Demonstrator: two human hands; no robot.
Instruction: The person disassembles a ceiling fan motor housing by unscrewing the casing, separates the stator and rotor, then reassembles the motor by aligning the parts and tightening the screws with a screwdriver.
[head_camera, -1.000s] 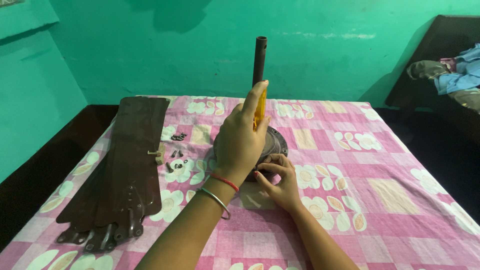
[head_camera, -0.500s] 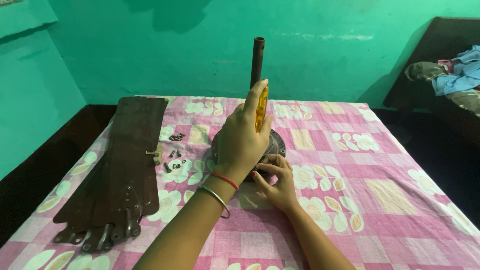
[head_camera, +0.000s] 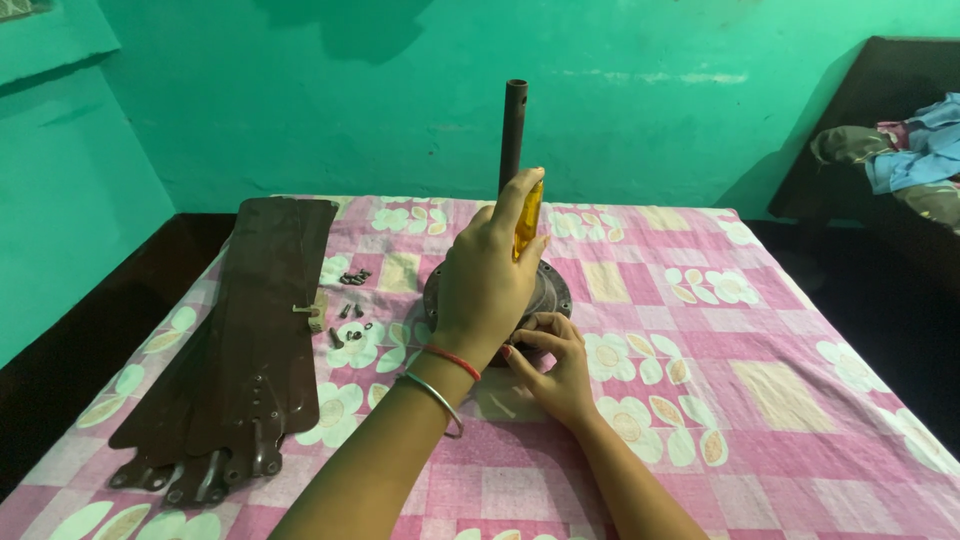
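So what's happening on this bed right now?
A person is working on a ceiling fan motor that sits on a pink floral sheet. The left hand has a yellow-handled screwdriver in its grip, held upright over the motor, while the right hand steadies the motor's near edge. The downrod stands up behind. Brown fan blades and loose screws lie to the left.

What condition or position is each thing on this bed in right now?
Left hand: gripping the yellow screwdriver, held upright.
Right hand: fingertips on the round fan motor.
Fan motor: lying flat, dark rod standing upright.
Fan blades: detached, stacked flat.
Screws: loose, scattered on the sheet.
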